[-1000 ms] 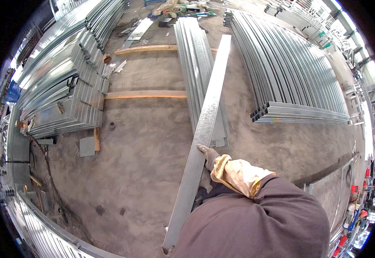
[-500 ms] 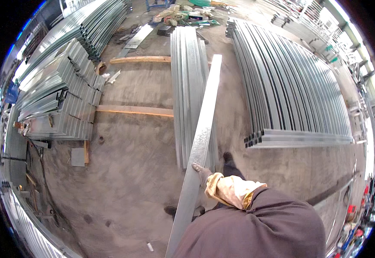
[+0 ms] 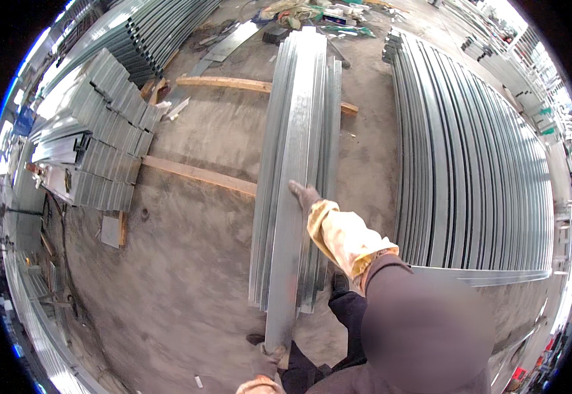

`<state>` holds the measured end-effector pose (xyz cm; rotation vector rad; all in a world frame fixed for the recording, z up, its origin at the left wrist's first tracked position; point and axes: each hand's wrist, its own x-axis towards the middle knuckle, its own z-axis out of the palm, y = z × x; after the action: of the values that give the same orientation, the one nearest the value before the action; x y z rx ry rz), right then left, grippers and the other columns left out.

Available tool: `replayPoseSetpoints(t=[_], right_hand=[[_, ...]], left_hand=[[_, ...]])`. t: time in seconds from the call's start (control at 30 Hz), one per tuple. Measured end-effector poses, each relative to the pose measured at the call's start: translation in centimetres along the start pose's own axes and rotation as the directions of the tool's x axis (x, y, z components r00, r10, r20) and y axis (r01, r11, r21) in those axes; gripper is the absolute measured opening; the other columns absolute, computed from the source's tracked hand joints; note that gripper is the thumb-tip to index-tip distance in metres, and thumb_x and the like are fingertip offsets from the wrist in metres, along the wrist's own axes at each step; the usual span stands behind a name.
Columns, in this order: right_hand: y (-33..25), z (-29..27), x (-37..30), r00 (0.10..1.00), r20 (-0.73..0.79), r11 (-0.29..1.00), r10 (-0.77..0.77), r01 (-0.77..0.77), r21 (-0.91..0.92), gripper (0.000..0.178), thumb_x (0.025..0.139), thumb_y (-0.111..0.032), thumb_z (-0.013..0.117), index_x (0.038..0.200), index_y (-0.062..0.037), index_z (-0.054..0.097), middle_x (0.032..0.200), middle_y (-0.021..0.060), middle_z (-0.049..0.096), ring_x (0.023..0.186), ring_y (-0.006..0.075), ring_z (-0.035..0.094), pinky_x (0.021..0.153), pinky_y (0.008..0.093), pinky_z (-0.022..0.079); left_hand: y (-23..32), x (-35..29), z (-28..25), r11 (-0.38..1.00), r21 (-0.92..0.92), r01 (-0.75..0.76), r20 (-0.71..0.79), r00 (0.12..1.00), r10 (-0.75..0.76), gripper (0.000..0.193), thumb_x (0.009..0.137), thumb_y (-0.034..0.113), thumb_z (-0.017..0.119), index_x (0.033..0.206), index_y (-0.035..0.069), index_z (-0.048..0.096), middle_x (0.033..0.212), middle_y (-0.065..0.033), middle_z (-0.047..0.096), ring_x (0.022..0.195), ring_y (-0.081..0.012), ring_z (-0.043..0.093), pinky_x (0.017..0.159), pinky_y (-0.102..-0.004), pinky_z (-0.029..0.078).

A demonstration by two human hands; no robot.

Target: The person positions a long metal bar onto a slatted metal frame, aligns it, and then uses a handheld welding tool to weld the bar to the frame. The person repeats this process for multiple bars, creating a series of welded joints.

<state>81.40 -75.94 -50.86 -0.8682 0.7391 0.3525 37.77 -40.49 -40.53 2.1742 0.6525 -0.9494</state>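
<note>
A long, flat-faced galvanized metal profile (image 3: 285, 262) lies lengthwise along the top of a narrow stack of similar profiles (image 3: 329, 131), its near end sticking out past the stack toward me. My right hand (image 3: 307, 196), gloved and below a yellowish cuff, is closed around the profile's right edge about midway, thumb on its upper face. At the near end, my left hand (image 3: 266, 361) in a dark glove grips the profile; some of its fingers are hidden. My legs and shoes show beside the stack's near end.
Wooden beams (image 3: 200, 176) cross the floor under the stack. A wide bundle of steel profiles (image 3: 470, 164) stands to the right, and stepped metal stacks (image 3: 112, 138) stand to the left. Scraps and sheeting (image 3: 292, 13) litter the far floor. A small grey plate (image 3: 110, 232) lies at left.
The profile, slanted and held above the stack before, has swung in line and come down onto it. My right hand has moved forward; my left hand has come into view at the near end.
</note>
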Motion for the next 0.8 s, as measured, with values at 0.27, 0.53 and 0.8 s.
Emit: replayPoseSetpoints(t=[0.27,0.53,0.8], right_hand=[[-0.5,-0.2,6.7,0.994,0.053,0.97,-0.098,0.107,-0.219,0.08,0.096,-0.042,0.07,0.154,0.0014,0.036,0.151,0.0236,0.049,0.141,0.0313,0.047,0.118,0.0393,0.036],[10.4,-10.0,3.6,0.835,-0.12,0.57,-0.537,0.254,-0.781,0.107,0.084,-0.06,0.077,0.152,0.012,0.035,0.147,0.0331,0.05,0.139,0.0404,0.048,0.116,0.0429,0.038],[22.5,-8.4,1.1,0.91,-0.237,0.452,-0.339,-0.064,-0.89,0.119,0.084,-0.073,0.067,0.154,0.0145,0.027,0.158,0.0345,0.034,0.152,0.0417,0.03,0.124,0.0416,0.027]], left_hand=[[-0.5,12.5,4.1,0.985,0.04,-0.167,-0.019,0.986,0.167,0.057,0.07,0.041,0.087,0.108,0.003,0.069,0.094,-0.0184,0.073,0.087,-0.0345,0.071,0.078,-0.0461,0.055],[1.4,19.1,1.9,0.981,0.044,-0.189,-0.025,0.981,0.191,0.075,0.081,0.058,0.081,0.125,0.001,0.062,0.116,-0.0243,0.07,0.11,-0.0423,0.066,0.092,-0.0481,0.052],[-4.7,21.9,5.3,0.945,-0.006,-0.326,-0.159,0.934,0.321,0.065,0.086,0.037,0.079,0.139,0.007,0.058,0.14,-0.023,0.053,0.13,-0.0422,0.052,0.108,-0.047,0.044]])
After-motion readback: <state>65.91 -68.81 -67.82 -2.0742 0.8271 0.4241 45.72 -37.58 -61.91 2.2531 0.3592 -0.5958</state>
